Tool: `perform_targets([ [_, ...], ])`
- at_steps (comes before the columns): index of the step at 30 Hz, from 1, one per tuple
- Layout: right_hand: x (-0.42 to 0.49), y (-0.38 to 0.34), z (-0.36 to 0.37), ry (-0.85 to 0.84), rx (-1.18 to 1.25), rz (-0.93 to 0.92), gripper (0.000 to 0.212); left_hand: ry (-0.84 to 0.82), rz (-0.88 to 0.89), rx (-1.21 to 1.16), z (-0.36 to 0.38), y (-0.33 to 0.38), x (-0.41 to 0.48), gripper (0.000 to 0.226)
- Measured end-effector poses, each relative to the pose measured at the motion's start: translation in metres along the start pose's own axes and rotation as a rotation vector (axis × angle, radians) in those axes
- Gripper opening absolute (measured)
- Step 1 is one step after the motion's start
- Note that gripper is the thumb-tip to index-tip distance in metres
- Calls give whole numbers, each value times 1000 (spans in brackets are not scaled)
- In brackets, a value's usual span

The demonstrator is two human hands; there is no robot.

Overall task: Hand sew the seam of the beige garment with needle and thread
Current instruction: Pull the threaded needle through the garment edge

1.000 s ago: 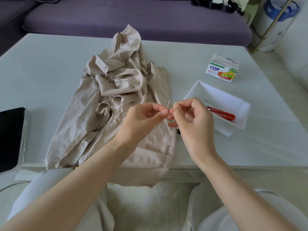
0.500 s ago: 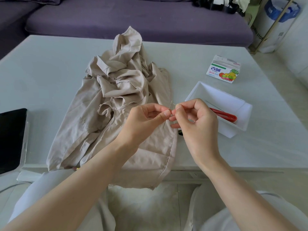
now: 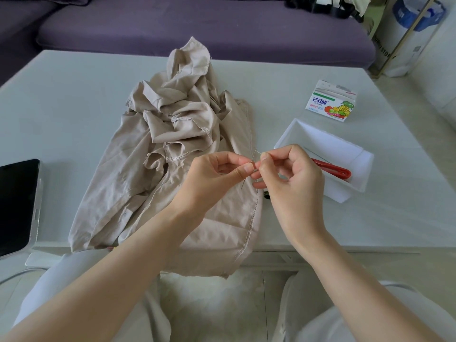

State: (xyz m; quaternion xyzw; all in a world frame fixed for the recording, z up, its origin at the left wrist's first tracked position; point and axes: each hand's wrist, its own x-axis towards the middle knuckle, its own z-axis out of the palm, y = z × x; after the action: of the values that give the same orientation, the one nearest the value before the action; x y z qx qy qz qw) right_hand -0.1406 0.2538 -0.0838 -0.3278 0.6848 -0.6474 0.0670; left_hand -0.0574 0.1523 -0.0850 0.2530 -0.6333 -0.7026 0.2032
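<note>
the person holds both hands raised just above the near part of the beige garment [image 3: 172, 149], which lies crumpled on the pale counter [image 3: 74, 99]. its far end is bunched in high folds, while its near end lies flatter and hangs over the counter's front edge toward the person's lap. a stitched seam runs along its right border, under the hands.

the left hand [image 3: 217, 174] pinches the needle [image 3: 243, 185] between thumb and forefinger, the other fingers curled in. the needle stands tilted, its lower tip pointing down toward the cloth and its upper end sticking out above the fingertips. the right hand [image 3: 291, 176] meets the left fingertip to fingertip, with thumb and forefinger closed at the needle's upper part. it seems to pinch the thread [image 3: 258, 152], of which only a short pale end shows beside the needle's top, too fine to follow further.

just right of the hands sits a white tray [image 3: 286, 137] with a red-handled tool [image 3: 333, 169] lying in it. a small dark object [image 3: 266, 195] peeks out between the right hand and the tray. farther back on the right lies a small carton [image 3: 330, 104] printed with fruit. a dark screen [image 3: 17, 203] rests at the counter's left edge. a purple sofa [image 3: 197, 25] stands behind the counter.
</note>
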Motion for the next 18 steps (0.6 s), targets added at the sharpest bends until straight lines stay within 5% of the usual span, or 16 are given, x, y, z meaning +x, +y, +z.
perform_targets([
  [18,0,2,1,10,-62,-43,13,4,-8,-14,-1,1,0,28],
])
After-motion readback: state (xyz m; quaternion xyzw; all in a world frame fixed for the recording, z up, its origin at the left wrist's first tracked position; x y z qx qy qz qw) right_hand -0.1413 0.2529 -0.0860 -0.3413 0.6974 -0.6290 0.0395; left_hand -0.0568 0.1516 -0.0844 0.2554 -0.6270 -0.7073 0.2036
